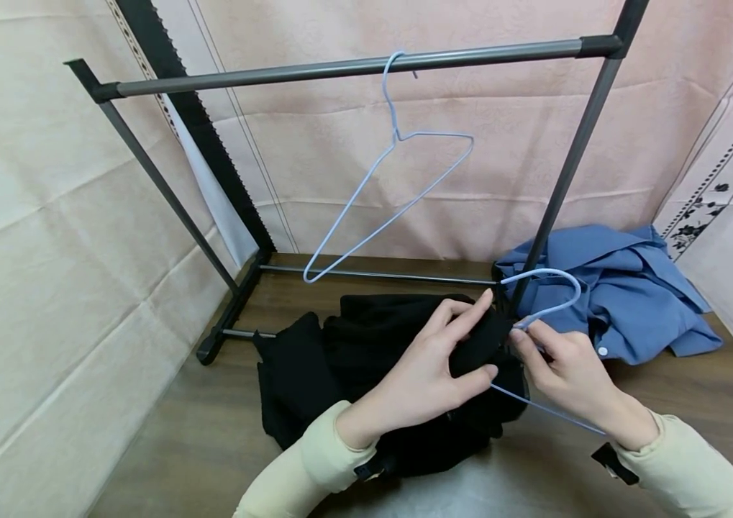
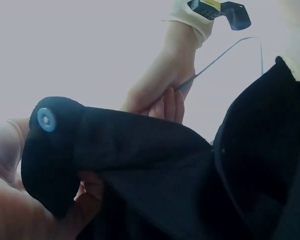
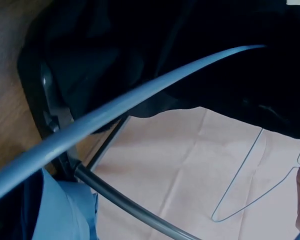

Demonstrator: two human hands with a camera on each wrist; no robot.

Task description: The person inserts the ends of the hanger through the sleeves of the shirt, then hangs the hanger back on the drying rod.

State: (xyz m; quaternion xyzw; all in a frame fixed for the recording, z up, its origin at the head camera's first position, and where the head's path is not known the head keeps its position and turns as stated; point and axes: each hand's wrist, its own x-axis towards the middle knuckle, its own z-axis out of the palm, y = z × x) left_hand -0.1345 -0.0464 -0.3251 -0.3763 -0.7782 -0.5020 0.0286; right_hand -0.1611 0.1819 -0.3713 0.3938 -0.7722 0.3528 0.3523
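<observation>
A black shirt (image 1: 372, 345) with a button (image 2: 46, 120) lies bunched on the floor in the head view. My left hand (image 1: 427, 370) grips its upper right part, thumb and fingers on either side of the fabric. My right hand (image 1: 567, 367) pinches a light blue hanger (image 1: 557, 306) just below its hook. One arm of that hanger goes into the black cloth, and its far end is hidden there. In the right wrist view the hanger's bar (image 3: 115, 105) crosses in front of the shirt (image 3: 140, 45).
A dark metal clothes rack (image 1: 314, 70) stands behind the hands. From its top rail hangs another light blue hanger (image 1: 366, 180), bare. A crumpled blue shirt (image 1: 631, 288) lies by the rack's right foot. Pale cloth (image 1: 68, 216) covers the walls around the wooden floor (image 1: 165, 446).
</observation>
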